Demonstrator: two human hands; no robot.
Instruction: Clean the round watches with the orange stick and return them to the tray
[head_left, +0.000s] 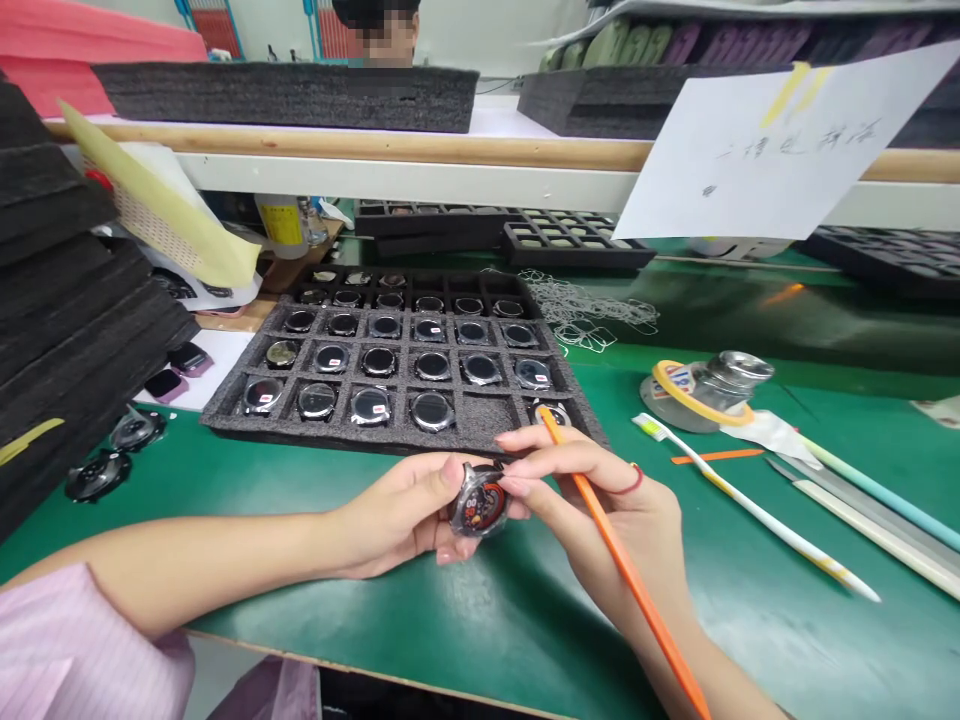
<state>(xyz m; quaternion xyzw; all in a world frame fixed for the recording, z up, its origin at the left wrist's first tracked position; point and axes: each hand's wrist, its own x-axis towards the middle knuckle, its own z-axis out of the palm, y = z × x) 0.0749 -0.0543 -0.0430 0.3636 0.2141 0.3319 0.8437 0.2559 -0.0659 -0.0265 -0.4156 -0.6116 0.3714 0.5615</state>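
Observation:
My left hand (409,505) is closed round a smartwatch case (481,505) with a lit dial showing red and white marks. The watch is tilted toward me, just above the green table. My right hand (622,515) grips a long orange plastic stick (626,565), which lies between its fingers and slants down past the wrist. Its thumb and fingertips meet at the upper right edge of the watch; a small dark piece seems to be there, too small to name. Just behind both hands lies a black foam tray (491,418) with rows of round watches.
On the right are a toothbrush (750,500), a glass bottle (720,385), a thin orange stick (718,456) and a knife (870,520). Stacked foam trays (60,260) rise at left near loose watches (97,475). White strings (592,305) lie behind; a paper sheet (780,150) hangs overhead.

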